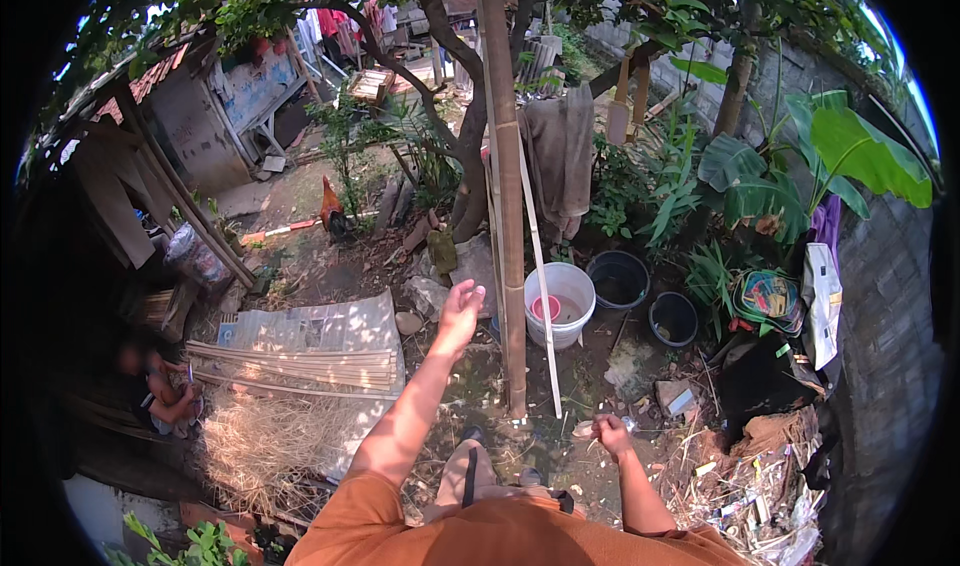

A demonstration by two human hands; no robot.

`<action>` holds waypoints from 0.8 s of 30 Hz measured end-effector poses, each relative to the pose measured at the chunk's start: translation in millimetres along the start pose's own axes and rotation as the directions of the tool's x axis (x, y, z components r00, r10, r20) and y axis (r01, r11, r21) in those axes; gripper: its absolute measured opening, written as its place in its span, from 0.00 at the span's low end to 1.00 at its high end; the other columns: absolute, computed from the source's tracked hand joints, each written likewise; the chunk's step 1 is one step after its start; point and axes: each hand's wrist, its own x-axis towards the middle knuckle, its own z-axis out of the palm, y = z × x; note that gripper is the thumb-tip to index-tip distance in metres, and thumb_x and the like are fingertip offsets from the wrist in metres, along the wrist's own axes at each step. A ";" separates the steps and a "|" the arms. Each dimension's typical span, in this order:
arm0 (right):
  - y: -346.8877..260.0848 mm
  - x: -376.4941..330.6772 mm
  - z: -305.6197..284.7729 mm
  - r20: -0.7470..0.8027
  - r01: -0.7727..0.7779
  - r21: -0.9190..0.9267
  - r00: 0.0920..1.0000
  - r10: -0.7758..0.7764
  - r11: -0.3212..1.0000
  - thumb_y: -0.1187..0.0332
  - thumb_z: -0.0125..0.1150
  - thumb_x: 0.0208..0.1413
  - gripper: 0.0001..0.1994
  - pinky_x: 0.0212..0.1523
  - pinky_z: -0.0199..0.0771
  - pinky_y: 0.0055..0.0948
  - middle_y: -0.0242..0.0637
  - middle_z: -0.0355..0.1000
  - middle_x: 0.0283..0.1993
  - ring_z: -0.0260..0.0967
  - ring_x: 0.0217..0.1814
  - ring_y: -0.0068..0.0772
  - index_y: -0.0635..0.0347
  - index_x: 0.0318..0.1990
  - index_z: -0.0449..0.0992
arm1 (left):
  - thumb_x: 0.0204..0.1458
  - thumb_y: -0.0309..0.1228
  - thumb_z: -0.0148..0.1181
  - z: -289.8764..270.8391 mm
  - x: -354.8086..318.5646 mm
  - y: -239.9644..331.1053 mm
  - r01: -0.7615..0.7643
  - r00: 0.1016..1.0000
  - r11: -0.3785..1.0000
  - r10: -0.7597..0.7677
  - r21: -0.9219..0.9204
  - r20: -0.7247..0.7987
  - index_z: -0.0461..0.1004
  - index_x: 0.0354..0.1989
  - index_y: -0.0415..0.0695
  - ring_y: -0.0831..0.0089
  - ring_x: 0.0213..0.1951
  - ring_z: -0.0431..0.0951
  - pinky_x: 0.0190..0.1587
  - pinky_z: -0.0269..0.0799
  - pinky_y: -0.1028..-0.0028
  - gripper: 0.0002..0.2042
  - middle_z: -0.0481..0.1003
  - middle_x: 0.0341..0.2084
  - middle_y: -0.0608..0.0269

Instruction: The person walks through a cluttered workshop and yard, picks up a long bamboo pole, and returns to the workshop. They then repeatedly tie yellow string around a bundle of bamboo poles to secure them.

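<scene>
My left hand is stretched forward, its fingers loosely spread with nothing in them. It is just left of an upright bamboo pole, and I see no contact between them. My right hand hangs lower, to the right of the pole's foot. Its fingers are curled closed, and what they hold, if anything, is too small to tell. A thin pale bamboo strip leans upright beside the pole. Behind it stands a white bucket with a pink-red vessel inside.
Long split bamboo strips lie on a sheet at left, beside a shavings heap. Another person sits at far left. Two dark buckets, scattered litter and a wall are at right. A rooster stands beyond.
</scene>
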 end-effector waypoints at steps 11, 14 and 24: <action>22.1 61.2 62.3 -0.576 -0.580 0.152 0.606 0.549 0.800 0.66 0.58 0.60 0.08 0.18 0.68 0.30 0.38 0.73 0.25 0.71 0.20 0.29 0.61 0.40 0.75 | 0.60 0.41 0.58 36.4 475.4 -9.4 -0.045 0.997 0.986 0.055 0.159 -0.059 0.62 0.64 0.36 0.61 0.60 0.71 0.61 0.64 0.64 0.29 0.70 0.59 0.49; -35.7 101.6 102.8 -0.566 -0.571 0.128 0.630 0.533 0.811 0.65 0.59 0.60 0.10 0.20 0.68 0.31 0.39 0.73 0.28 0.71 0.21 0.30 0.61 0.42 0.73 | 0.60 0.41 0.58 70.2 546.4 -11.1 0.025 0.997 0.998 -0.030 0.065 0.077 0.59 0.67 0.35 0.62 0.62 0.69 0.63 0.62 0.66 0.31 0.69 0.61 0.48; -192.5 206.1 216.9 -0.410 -0.333 -0.061 0.868 0.281 0.941 0.61 0.60 0.59 0.16 0.25 0.71 0.33 0.43 0.73 0.36 0.73 0.25 0.32 0.58 0.50 0.68 | 0.66 0.36 0.49 63.1 579.9 -34.7 -0.440 0.896 0.896 0.442 0.063 -0.039 0.67 0.44 0.38 0.72 0.30 0.76 0.35 0.70 0.70 0.12 0.72 0.28 0.63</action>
